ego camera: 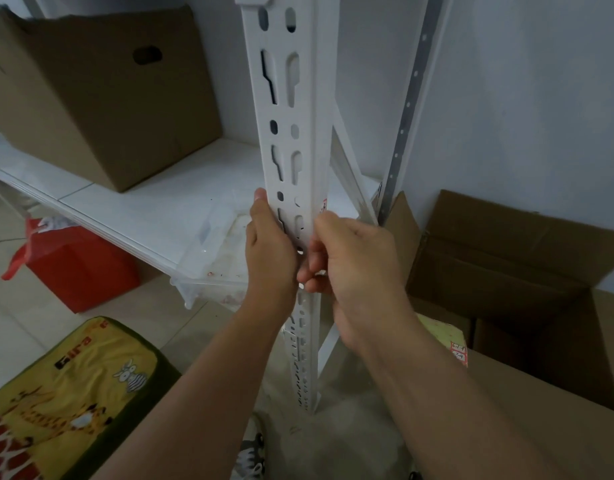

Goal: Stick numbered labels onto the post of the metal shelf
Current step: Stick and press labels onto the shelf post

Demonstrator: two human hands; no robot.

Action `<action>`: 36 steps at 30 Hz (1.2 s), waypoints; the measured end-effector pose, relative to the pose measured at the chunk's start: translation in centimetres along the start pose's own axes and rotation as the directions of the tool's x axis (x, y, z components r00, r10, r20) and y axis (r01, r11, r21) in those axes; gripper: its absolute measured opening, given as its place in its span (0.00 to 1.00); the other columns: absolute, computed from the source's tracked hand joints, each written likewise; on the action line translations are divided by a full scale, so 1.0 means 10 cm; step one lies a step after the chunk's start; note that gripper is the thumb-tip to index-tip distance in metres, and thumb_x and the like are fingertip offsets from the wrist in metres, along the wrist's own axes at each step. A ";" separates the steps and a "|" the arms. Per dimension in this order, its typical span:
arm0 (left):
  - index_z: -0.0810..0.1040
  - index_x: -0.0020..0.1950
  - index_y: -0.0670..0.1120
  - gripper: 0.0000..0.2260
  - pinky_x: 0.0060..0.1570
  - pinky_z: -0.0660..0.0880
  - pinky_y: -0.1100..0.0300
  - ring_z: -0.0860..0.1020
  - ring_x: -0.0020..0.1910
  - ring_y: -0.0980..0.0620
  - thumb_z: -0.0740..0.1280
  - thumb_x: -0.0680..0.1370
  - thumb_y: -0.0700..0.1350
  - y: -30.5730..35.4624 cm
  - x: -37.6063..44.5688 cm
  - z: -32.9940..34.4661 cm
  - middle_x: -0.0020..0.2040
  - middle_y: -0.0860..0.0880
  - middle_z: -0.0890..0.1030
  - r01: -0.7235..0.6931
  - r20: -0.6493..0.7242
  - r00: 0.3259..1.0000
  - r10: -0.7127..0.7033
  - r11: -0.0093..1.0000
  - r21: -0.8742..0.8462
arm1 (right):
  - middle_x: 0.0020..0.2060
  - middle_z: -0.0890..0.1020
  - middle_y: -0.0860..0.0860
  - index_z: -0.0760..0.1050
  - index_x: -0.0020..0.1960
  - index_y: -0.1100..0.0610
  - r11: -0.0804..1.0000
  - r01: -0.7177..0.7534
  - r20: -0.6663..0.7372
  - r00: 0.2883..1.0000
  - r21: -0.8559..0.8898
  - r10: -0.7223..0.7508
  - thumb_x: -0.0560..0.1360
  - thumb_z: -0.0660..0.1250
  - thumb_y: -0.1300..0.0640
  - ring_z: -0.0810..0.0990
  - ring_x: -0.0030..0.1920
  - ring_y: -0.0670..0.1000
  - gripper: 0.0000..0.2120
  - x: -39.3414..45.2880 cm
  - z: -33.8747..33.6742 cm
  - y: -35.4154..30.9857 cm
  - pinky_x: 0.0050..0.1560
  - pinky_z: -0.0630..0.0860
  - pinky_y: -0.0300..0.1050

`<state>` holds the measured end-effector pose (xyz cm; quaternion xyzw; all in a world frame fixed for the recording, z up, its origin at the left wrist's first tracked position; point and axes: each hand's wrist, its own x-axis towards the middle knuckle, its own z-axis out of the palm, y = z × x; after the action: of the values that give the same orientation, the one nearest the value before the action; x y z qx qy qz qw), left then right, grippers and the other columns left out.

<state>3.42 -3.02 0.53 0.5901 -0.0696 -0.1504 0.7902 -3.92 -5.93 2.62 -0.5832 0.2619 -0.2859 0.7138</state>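
A pale tiled floor (11, 327) and a white wall (523, 98) frame the corner of a white metal shelf, whose board (153, 202) carries a brown cardboard box (101, 95) cut off at the left and top edges. The post (291, 133) stands upright in the middle of the view, its long axis vertical — running from the top edge down to the floor, the slotted face turned toward the camera. The left hand (269, 258) wraps the post's left edge, thumb pointing up along it, fingers hidden behind the metal. The right hand (354, 268) sits against the right edge, its fingers curled in toward the post; they cover whatever they hold, so I cannot tell whether they pinch something or merely press the metal. Just above the right hand a small label (323, 206) with red print clings to the post's side face, seen edge-on and too narrow to read. Lower right, a label sheet (458, 351) peeks from behind the right forearm — mostly hidden, its handwriting illegible. An open cardboard box (527, 258) sits at right, a red bag (73, 261) under the shelf, a yellow cushion (66, 389) at lower left.
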 end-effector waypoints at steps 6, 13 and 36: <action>0.81 0.41 0.51 0.22 0.42 0.75 0.61 0.81 0.33 0.59 0.52 0.83 0.57 0.03 -0.01 -0.03 0.31 0.56 0.83 -0.026 0.033 0.999 0.024 0.997 0.069 | 0.26 0.75 0.53 0.75 0.33 0.58 0.977 0.013 0.102 0.994 0.212 -0.035 0.76 0.63 0.63 0.76 0.30 0.52 0.13 -0.02 -0.07 0.12 0.30 0.75 0.42; 0.81 0.31 0.53 0.27 0.44 0.76 0.59 0.82 0.34 0.60 0.51 0.83 0.56 0.07 -0.03 -0.06 0.32 0.55 0.84 -0.053 0.046 0.998 0.050 0.997 0.062 | 0.29 0.75 0.55 0.78 0.39 0.59 0.963 0.096 0.083 0.989 0.253 -0.121 0.78 0.59 0.64 0.76 0.31 0.54 0.12 0.03 -0.13 0.11 0.30 0.75 0.43; 0.78 0.48 0.41 0.06 0.38 0.80 0.56 0.81 0.39 0.49 0.63 0.79 0.41 0.09 -0.45 -0.31 0.40 0.46 0.81 -0.755 0.343 0.643 0.684 0.640 0.140 | 0.31 0.80 0.47 0.77 0.44 0.64 0.905 0.413 0.222 0.896 -0.099 -0.384 0.70 0.67 0.49 0.79 0.31 0.44 0.16 -0.01 -0.37 0.08 0.34 0.75 0.34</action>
<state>0.25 1.49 0.79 0.5892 -0.4228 0.1152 0.6788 -6.58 -8.26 1.14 -0.6998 0.0842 -0.3474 0.6184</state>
